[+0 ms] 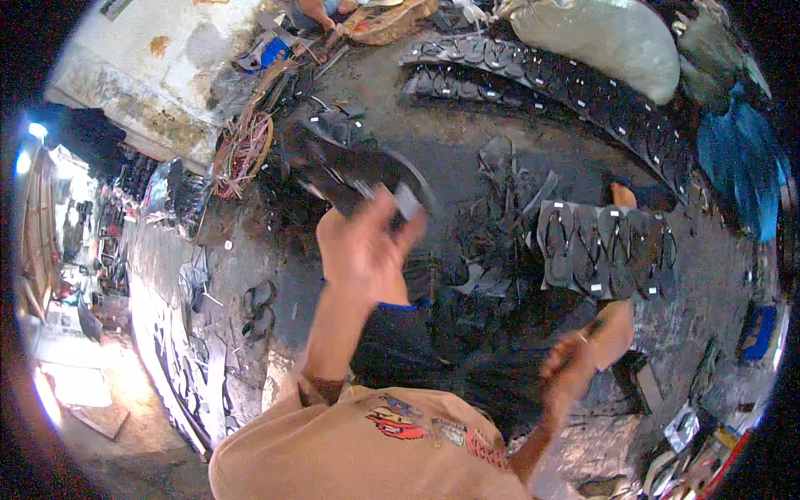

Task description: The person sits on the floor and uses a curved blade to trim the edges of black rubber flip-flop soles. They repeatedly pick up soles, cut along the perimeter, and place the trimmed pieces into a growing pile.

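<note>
My left hand (379, 233) is raised left of centre, in front of my bent knee, and smeared by motion. Its fingers appear to grip a black flip-flop (354, 167), whose sole and strap are blurred too; a pale patch shows near the fingertips. Beside my other knee (617, 329), my right hand (571, 354) is curled closed. A small dark piece shows at its fingers, too unclear to name. Beyond that hand, a row of grey-black flip-flops (604, 242) with small white labels lies side by side.
Long rows of dark flip-flops (542, 83) curve along the far right, next to a big pale sack (596, 42) and a blue bag (737, 167). Dark offcuts (496, 242) litter the middle floor. A tipped basket (242, 154) stands left; a loose flip-flop pair (259, 308) lies nearer.
</note>
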